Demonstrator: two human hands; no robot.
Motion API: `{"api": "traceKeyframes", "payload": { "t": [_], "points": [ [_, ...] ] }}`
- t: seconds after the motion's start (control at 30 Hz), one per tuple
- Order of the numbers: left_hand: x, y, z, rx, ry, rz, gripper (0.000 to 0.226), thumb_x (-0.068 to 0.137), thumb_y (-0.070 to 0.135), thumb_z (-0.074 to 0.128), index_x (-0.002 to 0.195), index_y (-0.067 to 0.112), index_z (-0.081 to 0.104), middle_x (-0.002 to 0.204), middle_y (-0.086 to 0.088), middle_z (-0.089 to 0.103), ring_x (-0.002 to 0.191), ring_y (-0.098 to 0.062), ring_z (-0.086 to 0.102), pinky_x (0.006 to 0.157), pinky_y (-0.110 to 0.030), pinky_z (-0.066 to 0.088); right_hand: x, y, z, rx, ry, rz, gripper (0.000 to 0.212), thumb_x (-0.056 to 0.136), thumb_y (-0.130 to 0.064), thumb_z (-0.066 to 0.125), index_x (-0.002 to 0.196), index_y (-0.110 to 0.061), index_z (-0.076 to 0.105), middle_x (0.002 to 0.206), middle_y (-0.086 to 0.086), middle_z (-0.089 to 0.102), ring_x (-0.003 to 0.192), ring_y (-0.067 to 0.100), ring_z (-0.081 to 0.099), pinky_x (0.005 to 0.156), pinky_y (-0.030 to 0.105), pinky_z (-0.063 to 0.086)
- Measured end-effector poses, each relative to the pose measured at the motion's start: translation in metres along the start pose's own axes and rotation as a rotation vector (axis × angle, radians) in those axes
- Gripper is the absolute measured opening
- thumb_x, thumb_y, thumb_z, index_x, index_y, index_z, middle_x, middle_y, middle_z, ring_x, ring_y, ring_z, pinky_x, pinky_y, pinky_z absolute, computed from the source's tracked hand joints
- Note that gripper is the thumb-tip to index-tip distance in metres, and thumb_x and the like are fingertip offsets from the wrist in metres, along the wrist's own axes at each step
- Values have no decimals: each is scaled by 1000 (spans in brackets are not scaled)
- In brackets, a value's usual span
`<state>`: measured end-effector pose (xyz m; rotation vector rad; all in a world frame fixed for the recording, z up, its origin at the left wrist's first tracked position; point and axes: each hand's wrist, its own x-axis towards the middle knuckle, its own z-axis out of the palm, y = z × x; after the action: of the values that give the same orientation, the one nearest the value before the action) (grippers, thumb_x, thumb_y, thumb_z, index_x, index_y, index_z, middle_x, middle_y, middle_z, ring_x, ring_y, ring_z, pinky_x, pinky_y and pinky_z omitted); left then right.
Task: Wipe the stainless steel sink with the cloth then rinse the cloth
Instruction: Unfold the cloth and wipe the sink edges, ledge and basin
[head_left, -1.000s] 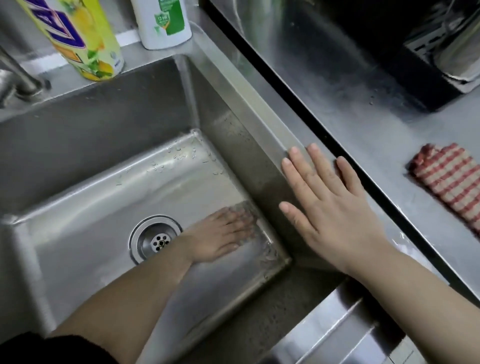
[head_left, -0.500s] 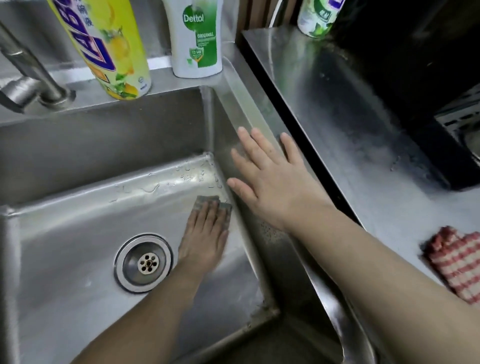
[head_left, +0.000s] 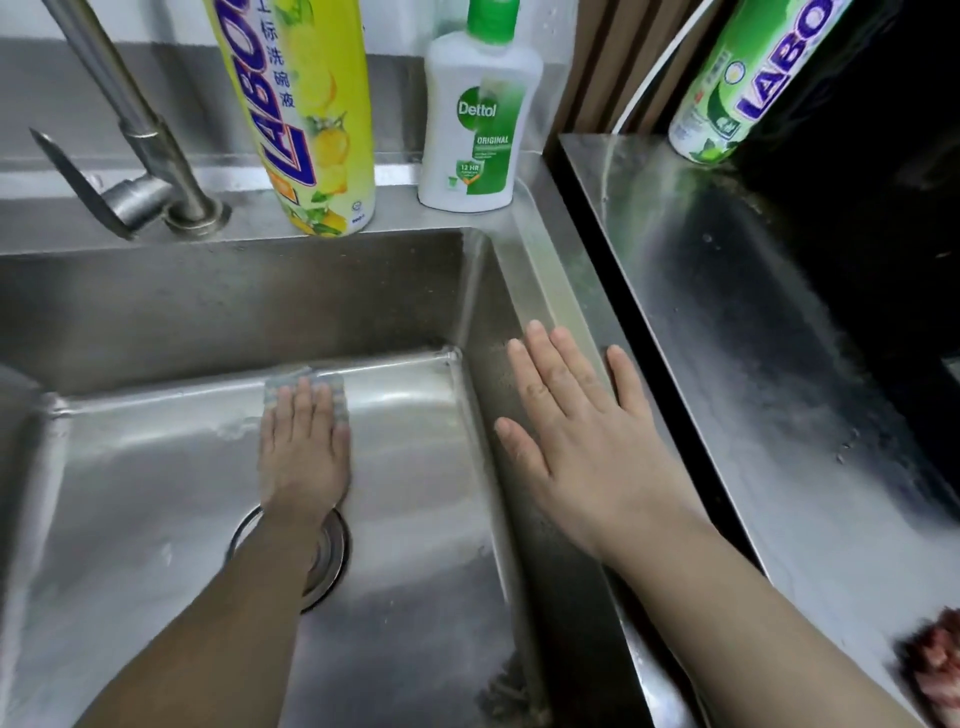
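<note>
The stainless steel sink (head_left: 156, 322) fills the left and middle of the head view. My left hand (head_left: 304, 457) lies flat on the sink floor near the back wall, pressing down a small grey-blue cloth (head_left: 306, 382) whose far edge shows beyond my fingertips. My left forearm crosses over the round drain (head_left: 332, 551) and hides most of it. My right hand (head_left: 582, 441) rests flat with fingers spread on the sink's right rim, holding nothing.
A faucet (head_left: 150, 156) stands at the back left. A yellow dish-soap bottle (head_left: 306, 114) and a white Dettol bottle (head_left: 475, 130) stand on the back ledge. A green bottle (head_left: 737, 88) is on the steel counter (head_left: 727, 338). A red checked cloth (head_left: 935, 670) lies at the lower right.
My left hand has slid the cloth from the sink floor's right side to the back wall, left of the corner. My right hand has moved along the rim toward the back.
</note>
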<state>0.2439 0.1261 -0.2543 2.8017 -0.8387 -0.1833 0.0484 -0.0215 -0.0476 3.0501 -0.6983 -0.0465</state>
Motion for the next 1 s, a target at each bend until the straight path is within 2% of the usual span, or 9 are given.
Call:
{"api": "traceKeyframes", "payload": {
  "t": [0.1, 0.17, 0.23, 0.33, 0.43, 0.53, 0.67, 0.77, 1.0],
  "points": [
    [-2, -45, -14, -9, 50, -319, 53, 98, 25, 25, 144, -1, 19, 153, -25, 15, 141, -41, 9, 114, -45, 2, -1, 1, 2, -21, 23, 3, 60, 97, -46, 12, 147, -15, 20, 155, 4, 17, 144, 22, 14, 111, 45, 2],
    [2, -42, -15, -15, 51, -409, 54, 98, 24, 29, 144, -3, 19, 152, -27, 14, 140, -43, 8, 114, -47, 3, 0, 0, 3, -31, 41, 10, 59, 97, -45, 15, 145, -13, 25, 153, 5, 23, 142, 23, 19, 110, 46, 6],
    [4, -17, -9, 12, 30, -265, 54, 97, 26, 27, 144, -1, 21, 152, -25, 16, 140, -41, 9, 114, -47, 1, 1, 1, 4, -46, 57, 10, 58, 97, -44, 17, 144, -12, 28, 152, 6, 27, 141, 23, 23, 109, 45, 8],
    [-5, 35, 9, 97, -24, 150, 56, 91, 30, 24, 137, 2, 37, 143, -23, 39, 133, -41, 30, 112, -49, 15, 1, 0, 5, -61, 56, 15, 58, 97, -44, 19, 144, -12, 30, 152, 7, 29, 141, 23, 25, 109, 46, 9],
    [-17, 42, 6, 73, -83, 319, 54, 89, 30, 28, 133, 4, 46, 137, -18, 49, 130, -36, 41, 109, -42, 18, 2, -1, 5, -75, 51, 15, 59, 95, -43, 21, 143, -10, 33, 151, 9, 32, 140, 24, 28, 108, 46, 10],
    [-25, -27, -10, 21, -102, 101, 54, 88, 28, 23, 131, 4, 48, 133, -21, 51, 128, -37, 38, 110, -46, 24, 0, -1, 3, -53, 38, 29, 59, 96, -42, 21, 143, -9, 32, 151, 7, 31, 140, 22, 26, 109, 45, 9],
    [-38, -136, -32, 15, 37, -344, 63, 87, 32, 24, 134, -7, 40, 141, -33, 34, 131, -51, 26, 113, -46, 4, 1, -1, 2, 0, 34, 33, 60, 96, -42, 16, 146, -11, 26, 154, 3, 23, 142, 17, 16, 112, 41, 2],
    [-18, -131, -33, 34, 23, -308, 68, 86, 37, 20, 137, -6, 34, 147, -30, 27, 135, -48, 20, 110, -53, 9, 2, -2, 1, 53, 29, 46, 63, 93, -43, 10, 148, -13, 20, 156, 2, 15, 144, 13, 9, 113, 36, -4],
    [17, 8, 2, 72, 9, 39, 58, 96, 34, 29, 146, 6, 20, 155, -17, 16, 143, -33, 7, 112, -51, 3, 4, -3, -3, 49, -20, 56, 70, 86, -48, -5, 149, -18, 0, 159, -2, -4, 144, 8, -10, 113, 33, -15]
  ]
}}
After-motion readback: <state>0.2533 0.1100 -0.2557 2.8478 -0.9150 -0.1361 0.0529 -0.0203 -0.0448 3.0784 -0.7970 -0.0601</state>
